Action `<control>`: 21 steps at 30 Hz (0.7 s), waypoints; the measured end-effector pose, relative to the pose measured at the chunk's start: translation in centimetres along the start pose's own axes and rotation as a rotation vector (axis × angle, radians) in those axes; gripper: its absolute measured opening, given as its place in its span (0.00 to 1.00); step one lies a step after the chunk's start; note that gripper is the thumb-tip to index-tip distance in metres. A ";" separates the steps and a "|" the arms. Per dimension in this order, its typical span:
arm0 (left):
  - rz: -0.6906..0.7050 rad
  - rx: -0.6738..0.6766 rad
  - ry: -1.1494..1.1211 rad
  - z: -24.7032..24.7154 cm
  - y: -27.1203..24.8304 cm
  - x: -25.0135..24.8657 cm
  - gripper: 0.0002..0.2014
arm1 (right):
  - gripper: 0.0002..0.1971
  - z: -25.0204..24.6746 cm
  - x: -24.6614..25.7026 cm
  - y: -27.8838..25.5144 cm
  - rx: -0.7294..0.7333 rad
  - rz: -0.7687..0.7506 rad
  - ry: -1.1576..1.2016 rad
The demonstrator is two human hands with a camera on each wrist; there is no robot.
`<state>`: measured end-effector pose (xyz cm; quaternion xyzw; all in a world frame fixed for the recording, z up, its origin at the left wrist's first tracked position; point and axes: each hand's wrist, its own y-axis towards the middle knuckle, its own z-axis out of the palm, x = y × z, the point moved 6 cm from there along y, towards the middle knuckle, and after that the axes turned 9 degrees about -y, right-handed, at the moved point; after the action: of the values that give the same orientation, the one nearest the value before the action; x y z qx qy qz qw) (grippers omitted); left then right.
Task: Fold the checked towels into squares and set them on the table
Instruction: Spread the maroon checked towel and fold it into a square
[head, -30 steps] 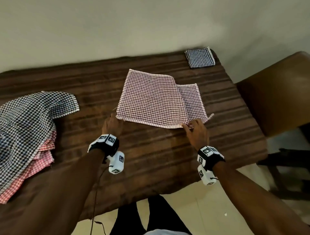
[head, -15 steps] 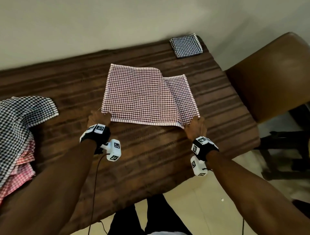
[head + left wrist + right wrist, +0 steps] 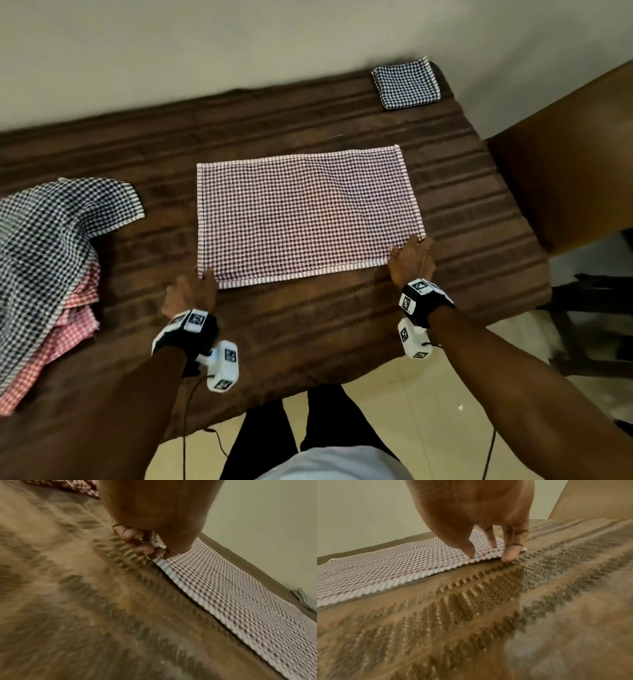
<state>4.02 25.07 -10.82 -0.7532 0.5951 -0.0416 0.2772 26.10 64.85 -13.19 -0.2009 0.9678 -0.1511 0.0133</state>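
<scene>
A maroon-and-white checked towel (image 3: 301, 216) lies flat as one wide rectangle in the middle of the brown table (image 3: 308, 329). My left hand (image 3: 191, 291) is at its near left corner; in the left wrist view the curled fingers (image 3: 137, 540) pinch that corner of the towel (image 3: 223, 588). My right hand (image 3: 411, 257) is at the near right corner. In the right wrist view its thumb (image 3: 469, 550) lies on top of the towel (image 3: 385, 568), a finger (image 3: 511, 547) stands at the corner's edge, and the hem is slightly raised there.
A folded dark checked square (image 3: 406, 84) sits at the table's far right corner. A heap of unfolded checked towels, black-and-white over red (image 3: 44, 257), covers the left end. A brown chair (image 3: 565, 164) stands right of the table. A wall runs along the far edge.
The towel's folded-over flap has been spread out to the right, so it now lies flat as a wide rectangle. Both hands stayed on the near corners, and the right one moved outward.
</scene>
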 end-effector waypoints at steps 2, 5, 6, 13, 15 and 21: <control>-0.025 -0.056 -0.005 -0.5 -0.7 0.7 0.25 | 0.23 -0.8 0.1 0.3 -0.025 0.021 0.001; -0.038 -0.147 -0.024 -1.4 -1.6 0.3 0.28 | 0.22 -2.6 2.2 1.0 -0.142 -0.065 -0.061; -0.023 -0.185 -0.040 -1.5 -1.6 0.0 0.32 | 0.21 -3.0 3.6 1.3 -0.170 -0.139 -0.087; 0.728 -0.201 -0.059 1.2 2.4 -12.5 0.25 | 0.26 -0.6 20.9 1.2 -0.065 -0.765 -0.088; 0.842 -0.111 -0.007 3.5 3.9 -16.9 0.25 | 0.26 0.3 25.5 1.2 -0.049 -0.892 -0.079; 0.841 -0.104 0.039 6.8 8.9 -18.5 0.32 | 0.32 1.9 24.1 7.4 -0.020 -0.736 -0.118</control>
<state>-6.46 43.30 -15.77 -0.4571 0.8569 0.0909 0.2203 1.29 61.32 -16.36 -0.5438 0.8299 -0.1243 0.0119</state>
